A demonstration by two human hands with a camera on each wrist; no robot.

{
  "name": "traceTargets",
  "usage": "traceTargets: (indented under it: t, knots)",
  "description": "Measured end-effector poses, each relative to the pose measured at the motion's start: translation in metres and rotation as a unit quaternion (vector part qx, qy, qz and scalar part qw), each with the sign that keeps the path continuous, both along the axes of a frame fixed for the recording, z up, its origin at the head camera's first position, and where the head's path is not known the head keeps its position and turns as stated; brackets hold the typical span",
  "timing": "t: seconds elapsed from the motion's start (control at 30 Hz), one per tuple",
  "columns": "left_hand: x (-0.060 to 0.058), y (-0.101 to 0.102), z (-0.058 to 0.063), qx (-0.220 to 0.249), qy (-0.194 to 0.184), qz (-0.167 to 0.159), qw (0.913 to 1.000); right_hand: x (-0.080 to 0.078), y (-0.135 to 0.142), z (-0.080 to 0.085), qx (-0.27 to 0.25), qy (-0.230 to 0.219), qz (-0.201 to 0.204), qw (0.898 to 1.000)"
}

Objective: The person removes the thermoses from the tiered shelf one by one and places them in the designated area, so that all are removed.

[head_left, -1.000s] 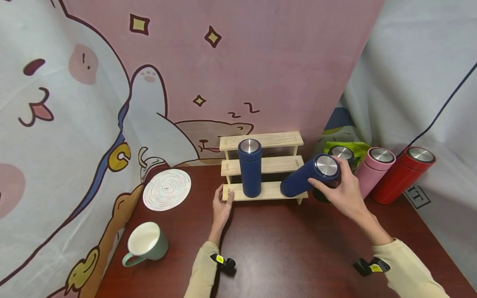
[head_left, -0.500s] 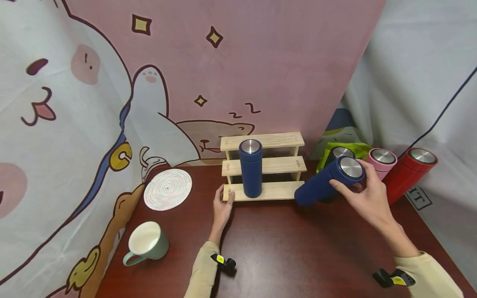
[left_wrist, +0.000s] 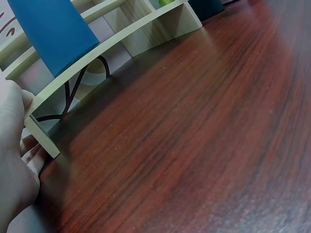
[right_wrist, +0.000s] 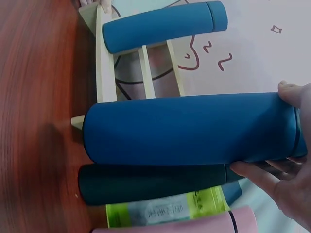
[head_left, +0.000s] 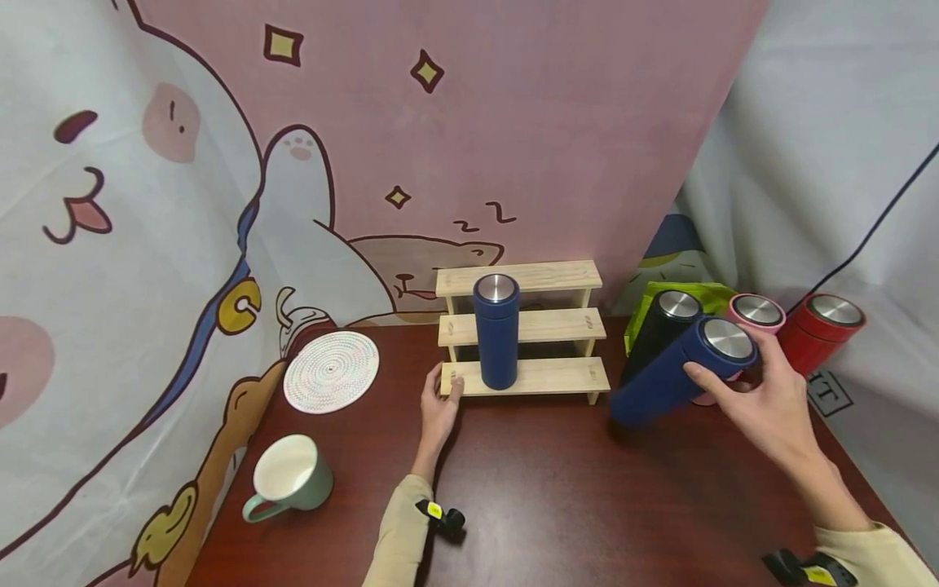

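Evidently, the right hand [head_left: 770, 401] grips a navy-blue cylindrical bottle [head_left: 669, 375] near its top, beside the pale three-tier wooden stand [head_left: 553, 377] the left hand [head_left: 438, 414] holds. The bottle seems raised; straighten it clear of the black cylindrical flask [head_left: 655, 330].

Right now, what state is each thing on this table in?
Wooden shelf: standing, gripped by left hand
Held blue bottle: tilted in right hand, capped
Other blue bottle: upright on lowest tier, capped
Black bottle: upright, capped
Pink bottle: upright, capped
Red bottle: upright, capped
Green mug: upright, uncovered
Round mat: flat
Green packet: partly hidden, sealing unclear
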State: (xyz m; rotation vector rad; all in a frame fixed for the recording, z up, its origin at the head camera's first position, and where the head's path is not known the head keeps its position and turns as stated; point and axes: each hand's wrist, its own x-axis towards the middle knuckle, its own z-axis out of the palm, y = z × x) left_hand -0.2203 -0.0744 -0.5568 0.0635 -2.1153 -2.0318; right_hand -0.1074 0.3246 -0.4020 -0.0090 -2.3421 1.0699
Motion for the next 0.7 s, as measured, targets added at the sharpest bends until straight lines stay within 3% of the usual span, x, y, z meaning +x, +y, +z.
traceTargets:
  t: [0.3,0.7]
  knots:
    - [0.001,0.0,0.001,-0.01,0.007,0.0,0.9999,0.009,0.017,-0.002,0.025,-0.04,-0.074,0.996]
    - [0.003,0.0,0.004,0.0,-0.005,-0.012,0.9999,0.015,0.045,-0.003,0.021,-0.057,-0.126,0.99]
